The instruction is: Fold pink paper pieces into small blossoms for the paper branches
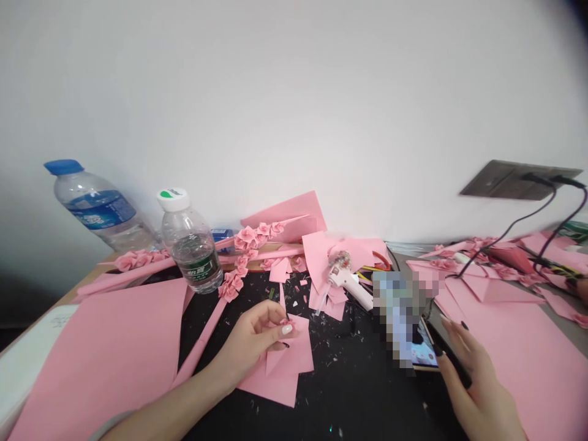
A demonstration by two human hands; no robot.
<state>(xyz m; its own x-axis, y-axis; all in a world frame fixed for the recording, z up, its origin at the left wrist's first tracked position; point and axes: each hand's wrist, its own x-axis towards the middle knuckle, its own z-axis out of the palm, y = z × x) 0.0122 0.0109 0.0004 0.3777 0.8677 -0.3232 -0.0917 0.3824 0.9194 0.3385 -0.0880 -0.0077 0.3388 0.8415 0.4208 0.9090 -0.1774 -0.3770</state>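
Note:
My left hand [261, 337] is closed, pinching a small pink paper rose [288, 324] between thumb and fingertips. Under it, small pink paper squares [294, 361] lie overlapping on the black mat. My right hand [475, 370] grips the right edge of a phone [425, 354], its thumb at the lower corner of the lit screen. Most of that screen is blurred out. Between the hands, a white glue gun [351, 286] lies with its nozzle pointing left. Behind my left hand, pink paper roses [232, 285] run along a pink paper stem [202, 343].
Two water bottles, one blue-capped [98, 205] and one white-capped [190, 245], stand at the left. Large pink sheets [119, 343] flank the black mat [349, 392], which carries scraps. Cables run from a wall socket [514, 179]. Another person's hand [579, 286] shows at the right edge.

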